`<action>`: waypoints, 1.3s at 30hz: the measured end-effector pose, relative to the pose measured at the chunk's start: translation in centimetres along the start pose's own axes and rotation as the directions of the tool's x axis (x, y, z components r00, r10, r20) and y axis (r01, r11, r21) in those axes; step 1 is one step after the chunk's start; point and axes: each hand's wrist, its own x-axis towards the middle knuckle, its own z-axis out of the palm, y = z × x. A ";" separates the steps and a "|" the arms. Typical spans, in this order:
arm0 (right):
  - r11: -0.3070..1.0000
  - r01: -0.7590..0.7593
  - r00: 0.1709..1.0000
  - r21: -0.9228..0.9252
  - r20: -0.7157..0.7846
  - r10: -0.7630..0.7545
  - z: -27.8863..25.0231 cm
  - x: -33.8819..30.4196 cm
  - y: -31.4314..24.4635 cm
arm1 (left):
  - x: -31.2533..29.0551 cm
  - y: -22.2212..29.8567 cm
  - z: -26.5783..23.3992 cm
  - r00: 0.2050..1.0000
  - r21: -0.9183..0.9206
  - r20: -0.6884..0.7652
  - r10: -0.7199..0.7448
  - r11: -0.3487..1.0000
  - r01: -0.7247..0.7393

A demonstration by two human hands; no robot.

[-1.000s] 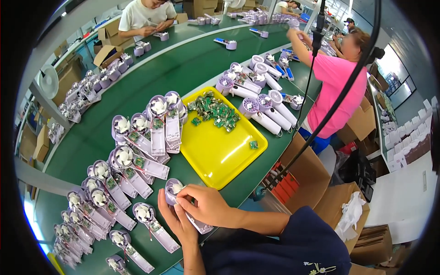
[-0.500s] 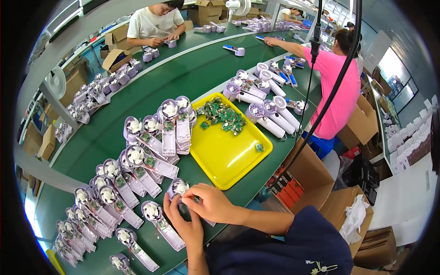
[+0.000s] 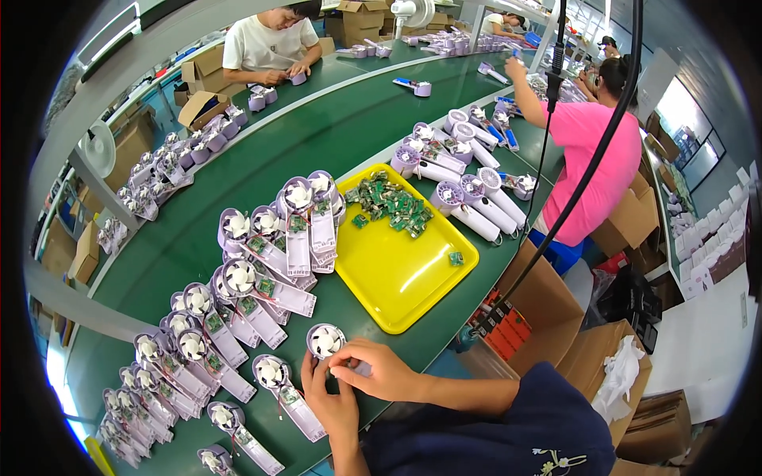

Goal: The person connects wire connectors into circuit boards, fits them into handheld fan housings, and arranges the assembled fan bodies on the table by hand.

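From the head view, we see a small pale purple plastic fan with white blades (image 3: 325, 341) at seven o'clock from the middle. Our bare left hand (image 3: 332, 403) grasps it below its round head. Our bare right hand (image 3: 385, 373) curls over its lower part, but we cannot tell what those fingertips pinch. From this fan, a yellow plastic tray (image 3: 389, 282) is at one o'clock, with a heap of little green circuit boards (image 3: 393, 205). Open purple plastic fans (image 3: 230, 333) lie toward nine o'clock.
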 end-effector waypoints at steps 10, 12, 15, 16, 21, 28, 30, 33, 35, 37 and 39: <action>0.973 0.013 0.989 -0.232 -0.140 -0.047 -0.5 -2.2 0.9 | 0.0 0.0 0.4 0.995 0.065 -0.087 0.040 0.997 -0.034; 0.991 -0.059 0.995 -0.116 -0.083 0.050 -0.5 -2.5 1.0 | 0.0 -0.2 0.3 0.997 0.045 -0.071 0.027 0.999 -0.024; 0.985 -0.033 0.994 -0.172 -0.110 0.015 -0.8 -1.9 1.6 | 0.3 -0.2 0.1 0.999 -0.030 -0.049 0.022 0.999 -0.023; 0.983 -0.023 0.994 -0.183 -0.109 0.003 -1.0 -1.7 1.6 | 0.3 0.0 0.2 0.999 -0.029 -0.047 0.021 0.999 -0.023; 0.928 0.074 0.992 -0.366 -0.073 -0.108 -0.9 -1.3 1.0 | 0.1 0.1 0.7 0.993 0.064 -0.093 0.068 0.996 -0.063; 0.892 0.047 0.996 -0.450 -0.050 -0.078 -1.2 -0.7 0.9 | 0.3 0.4 0.4 0.997 0.072 -0.068 0.041 0.997 -0.036; 0.894 0.071 0.992 -0.442 -0.060 -0.109 -1.2 -0.4 0.9 | 0.5 0.5 0.5 0.997 0.053 -0.082 0.009 0.999 -0.005; 0.907 0.103 0.979 -0.409 -0.118 -0.164 -1.1 -0.4 2.0 | 0.3 0.4 0.6 0.996 0.025 -0.071 0.059 0.998 -0.058; 0.942 0.043 0.980 -0.332 -0.168 -0.103 -1.3 -0.7 1.2 | 0.0 0.1 0.5 0.991 0.046 -0.091 0.098 0.995 -0.094; 0.947 0.003 0.996 -0.322 -0.084 -0.032 -1.9 -0.9 0.3 | -0.3 -0.2 0.4 0.995 -0.003 -0.093 0.042 0.999 -0.043; 0.973 -0.006 1.000 -0.232 -0.008 0.004 -1.9 -1.4 0.4 | -0.8 0.7 0.5 0.992 -0.045 -0.123 0.024 0.999 -0.029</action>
